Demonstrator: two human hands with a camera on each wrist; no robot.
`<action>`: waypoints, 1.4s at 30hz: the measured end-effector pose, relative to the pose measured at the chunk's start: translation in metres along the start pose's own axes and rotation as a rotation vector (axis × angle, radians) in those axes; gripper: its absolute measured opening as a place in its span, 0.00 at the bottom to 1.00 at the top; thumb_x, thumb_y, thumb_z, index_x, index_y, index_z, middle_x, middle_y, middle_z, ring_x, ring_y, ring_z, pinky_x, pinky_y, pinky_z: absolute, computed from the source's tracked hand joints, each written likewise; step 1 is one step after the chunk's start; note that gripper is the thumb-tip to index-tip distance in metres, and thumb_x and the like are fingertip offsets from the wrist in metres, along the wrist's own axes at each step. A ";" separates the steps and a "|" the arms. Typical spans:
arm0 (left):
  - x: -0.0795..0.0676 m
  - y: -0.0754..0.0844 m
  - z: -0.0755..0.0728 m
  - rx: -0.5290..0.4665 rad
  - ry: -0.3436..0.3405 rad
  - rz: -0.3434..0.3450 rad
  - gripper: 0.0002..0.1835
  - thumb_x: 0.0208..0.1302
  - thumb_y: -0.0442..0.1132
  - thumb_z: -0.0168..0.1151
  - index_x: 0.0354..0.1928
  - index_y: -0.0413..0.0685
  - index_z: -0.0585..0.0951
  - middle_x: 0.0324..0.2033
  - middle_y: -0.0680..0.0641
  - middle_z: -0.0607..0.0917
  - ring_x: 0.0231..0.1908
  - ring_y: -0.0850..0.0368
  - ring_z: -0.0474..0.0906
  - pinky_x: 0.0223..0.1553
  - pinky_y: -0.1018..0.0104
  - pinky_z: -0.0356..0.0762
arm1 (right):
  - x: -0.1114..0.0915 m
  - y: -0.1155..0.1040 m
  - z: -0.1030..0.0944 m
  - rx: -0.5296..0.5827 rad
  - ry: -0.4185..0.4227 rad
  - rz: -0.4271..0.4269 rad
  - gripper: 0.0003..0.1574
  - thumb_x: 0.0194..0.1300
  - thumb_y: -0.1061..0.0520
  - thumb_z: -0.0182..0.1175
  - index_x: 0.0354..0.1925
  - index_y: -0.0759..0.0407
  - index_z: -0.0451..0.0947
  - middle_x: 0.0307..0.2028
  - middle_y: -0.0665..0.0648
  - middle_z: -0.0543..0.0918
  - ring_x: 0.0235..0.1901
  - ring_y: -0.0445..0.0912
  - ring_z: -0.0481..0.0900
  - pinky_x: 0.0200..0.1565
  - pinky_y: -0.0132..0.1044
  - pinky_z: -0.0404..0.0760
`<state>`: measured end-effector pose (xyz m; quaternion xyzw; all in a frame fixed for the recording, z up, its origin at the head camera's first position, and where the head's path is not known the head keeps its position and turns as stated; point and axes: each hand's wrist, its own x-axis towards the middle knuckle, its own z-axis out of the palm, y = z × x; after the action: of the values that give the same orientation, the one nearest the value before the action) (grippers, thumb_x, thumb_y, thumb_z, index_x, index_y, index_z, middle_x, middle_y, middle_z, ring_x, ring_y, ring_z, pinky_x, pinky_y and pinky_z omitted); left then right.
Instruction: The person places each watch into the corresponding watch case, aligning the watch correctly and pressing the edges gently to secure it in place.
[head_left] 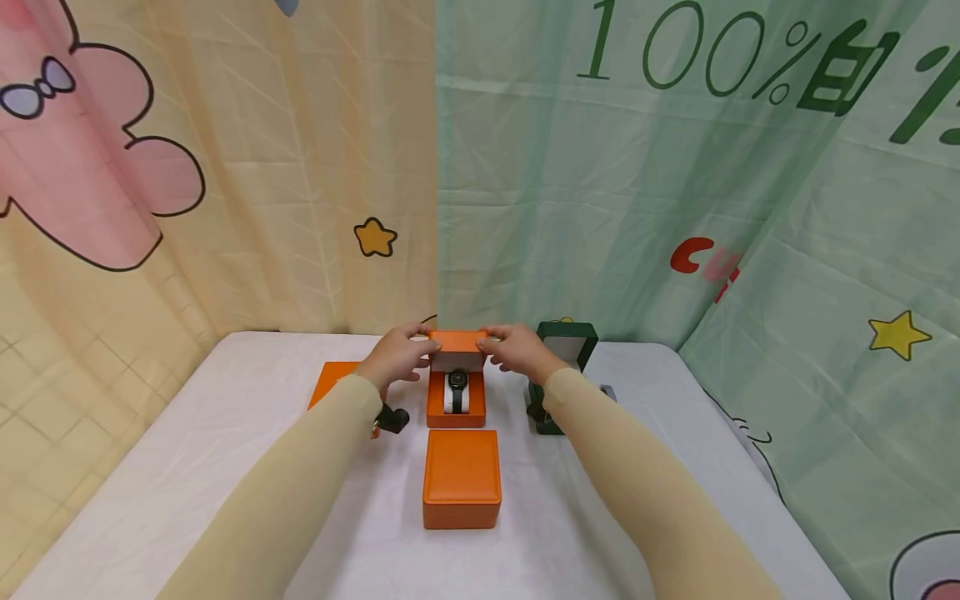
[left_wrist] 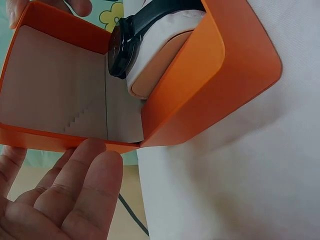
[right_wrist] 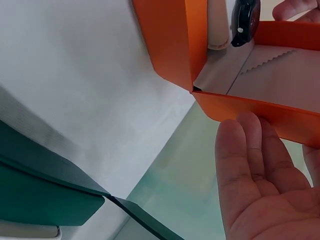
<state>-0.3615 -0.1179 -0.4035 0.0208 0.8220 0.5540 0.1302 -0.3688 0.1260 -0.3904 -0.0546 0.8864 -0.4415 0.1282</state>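
An orange watch box (head_left: pixel 456 421) stands with its lid raised. Inside, a black wristwatch (head_left: pixel 457 380) wraps a pale cushion (left_wrist: pixel 159 60). My left hand (head_left: pixel 396 357) grips the left side of the lid (left_wrist: pixel 55 85), its lower fingers fairly straight along the edge. On the opposite side my right hand (head_left: pixel 517 348) holds the lid at its upper corner, with fingertips (right_wrist: pixel 231 131) at the side wall. Closer to me sits a closed orange box (head_left: pixel 461 475), directly in front of the watch one.
Beyond my left forearm, another orange box (head_left: pixel 330 382) is partly hidden, with a black object (head_left: pixel 392 419) beside it. To the right stands an open dark green box (head_left: pixel 567 329), partly behind my right arm. A white cloth covers the table (head_left: pixel 360 508); printed curtains (head_left: pixel 555 208) hang behind it.
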 end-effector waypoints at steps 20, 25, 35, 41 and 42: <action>-0.015 -0.012 0.004 0.036 -0.004 0.097 0.20 0.74 0.45 0.67 0.63 0.50 0.76 0.66 0.36 0.80 0.61 0.41 0.83 0.57 0.51 0.87 | -0.015 0.013 0.006 -0.061 0.006 -0.084 0.32 0.76 0.44 0.64 0.73 0.48 0.76 0.56 0.57 0.88 0.59 0.61 0.82 0.58 0.48 0.87; -0.020 -0.012 0.004 0.079 -0.001 0.091 0.21 0.73 0.45 0.67 0.64 0.50 0.77 0.66 0.36 0.80 0.61 0.39 0.82 0.59 0.52 0.86 | -0.017 0.017 0.008 -0.056 0.014 -0.076 0.30 0.74 0.45 0.66 0.70 0.47 0.79 0.55 0.56 0.89 0.58 0.62 0.82 0.59 0.52 0.86; -0.025 -0.018 0.006 0.162 0.015 0.106 0.22 0.72 0.48 0.68 0.64 0.52 0.78 0.65 0.39 0.82 0.55 0.40 0.85 0.59 0.53 0.85 | -0.023 0.023 0.014 -0.031 0.028 -0.102 0.25 0.73 0.48 0.67 0.66 0.47 0.82 0.60 0.55 0.87 0.58 0.51 0.85 0.64 0.52 0.83; -0.028 -0.025 0.009 0.224 0.037 0.170 0.20 0.72 0.46 0.68 0.61 0.50 0.79 0.65 0.38 0.82 0.57 0.44 0.84 0.61 0.51 0.84 | -0.028 0.027 0.019 0.001 0.023 -0.102 0.23 0.72 0.52 0.69 0.63 0.49 0.83 0.59 0.56 0.88 0.59 0.50 0.85 0.67 0.54 0.81; -0.029 -0.025 0.010 0.234 0.042 0.179 0.20 0.72 0.46 0.69 0.60 0.49 0.79 0.65 0.38 0.82 0.58 0.44 0.83 0.62 0.50 0.83 | -0.029 0.028 0.020 0.000 0.024 -0.103 0.23 0.72 0.52 0.69 0.63 0.50 0.83 0.58 0.56 0.88 0.58 0.50 0.85 0.67 0.54 0.81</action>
<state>-0.3283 -0.1242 -0.4246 0.0976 0.8782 0.4643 0.0598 -0.3347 0.1337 -0.4187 -0.0949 0.8839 -0.4481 0.0944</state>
